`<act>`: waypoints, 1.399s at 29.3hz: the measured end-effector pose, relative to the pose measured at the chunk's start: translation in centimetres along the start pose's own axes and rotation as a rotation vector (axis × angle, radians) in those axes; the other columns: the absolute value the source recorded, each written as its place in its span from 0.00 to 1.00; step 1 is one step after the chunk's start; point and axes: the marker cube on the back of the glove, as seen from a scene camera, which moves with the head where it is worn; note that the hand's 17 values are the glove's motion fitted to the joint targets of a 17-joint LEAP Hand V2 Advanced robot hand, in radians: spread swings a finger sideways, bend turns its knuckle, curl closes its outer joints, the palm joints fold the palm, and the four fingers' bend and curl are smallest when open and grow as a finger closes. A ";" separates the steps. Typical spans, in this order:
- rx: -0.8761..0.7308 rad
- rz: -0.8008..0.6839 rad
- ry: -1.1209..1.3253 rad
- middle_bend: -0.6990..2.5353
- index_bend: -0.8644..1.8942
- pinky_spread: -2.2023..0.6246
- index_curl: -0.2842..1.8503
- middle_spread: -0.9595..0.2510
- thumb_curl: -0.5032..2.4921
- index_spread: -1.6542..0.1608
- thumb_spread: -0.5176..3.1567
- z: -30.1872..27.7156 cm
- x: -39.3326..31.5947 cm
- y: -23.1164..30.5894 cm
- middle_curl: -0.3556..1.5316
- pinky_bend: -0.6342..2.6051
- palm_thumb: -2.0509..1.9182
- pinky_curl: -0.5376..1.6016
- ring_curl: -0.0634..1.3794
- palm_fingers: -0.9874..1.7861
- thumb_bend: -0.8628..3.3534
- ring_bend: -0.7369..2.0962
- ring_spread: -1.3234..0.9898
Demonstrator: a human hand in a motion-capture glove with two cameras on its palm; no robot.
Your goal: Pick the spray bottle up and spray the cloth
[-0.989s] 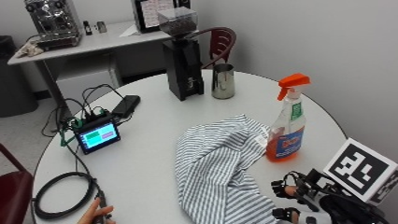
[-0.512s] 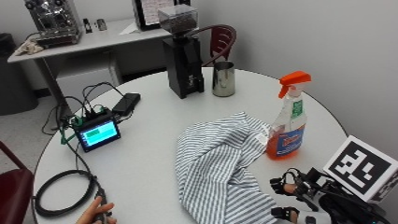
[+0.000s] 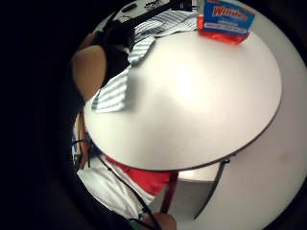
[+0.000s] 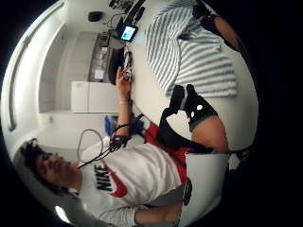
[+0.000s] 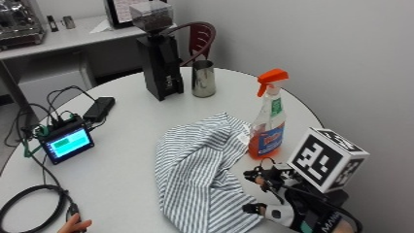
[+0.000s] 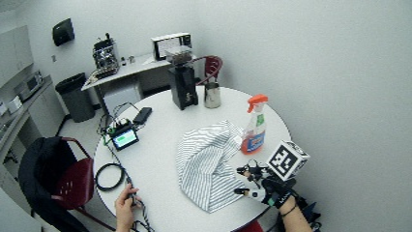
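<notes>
Palm view: spray bottle [image 3: 225,20] reads "Windex".

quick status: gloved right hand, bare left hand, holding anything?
Right hand: open, holding nothing, by the cloth.
Left hand: on a cable; grip cannot be told.

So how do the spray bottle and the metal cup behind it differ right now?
The spray bottle is clear plastic with orange liquid and an orange trigger top; the metal cup is shiny steel and open at the top. The bottle is taller and narrower, the cup shorter and wider. The bottle stands against the striped cloth; the cup stands apart from it, beside the black grinder. Both are upright on the table.
</notes>
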 end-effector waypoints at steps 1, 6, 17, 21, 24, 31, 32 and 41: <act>0.001 0.002 0.032 0.31 0.37 0.85 0.25 0.78 0.29 0.73 0.43 -0.3 -0.4 -0.6 0.35 0.31 0.69 0.39 0.23 0.58 0.26 0.36 0.60; 0.002 -0.008 0.109 0.30 0.37 0.85 0.25 0.78 0.30 0.72 0.43 -1.6 -1.4 -2.0 0.35 0.31 0.69 0.39 0.23 0.56 0.26 0.34 0.60; 0.054 -0.010 0.195 0.28 0.37 0.86 0.26 0.78 0.30 0.72 0.44 -4.1 -1.8 -2.9 0.36 0.31 0.68 0.40 0.23 0.54 0.23 0.33 0.60; 0.084 0.035 0.206 0.28 0.37 0.86 0.26 0.78 0.31 0.71 0.44 -4.9 -0.5 -3.2 0.36 0.31 0.68 0.40 0.23 0.54 0.23 0.33 0.61; 0.142 0.101 0.173 0.28 0.37 0.86 0.26 0.78 0.30 0.71 0.44 -6.2 1.6 -3.6 0.36 0.31 0.68 0.40 0.23 0.54 0.22 0.33 0.61; 0.248 0.292 0.147 0.28 0.36 0.86 0.26 0.78 0.30 0.72 0.44 -8.9 7.5 -5.2 0.37 0.31 0.68 0.40 0.24 0.55 0.20 0.35 0.60; 0.245 0.319 0.160 0.28 0.35 0.86 0.26 0.78 0.30 0.72 0.44 -9.1 8.2 -5.4 0.37 0.31 0.68 0.40 0.24 0.55 0.20 0.35 0.60; 0.311 0.356 0.011 0.28 0.30 0.85 0.22 0.79 0.29 0.73 0.42 -9.5 11.3 -8.2 0.38 0.35 0.67 0.43 0.28 0.51 0.20 0.39 0.60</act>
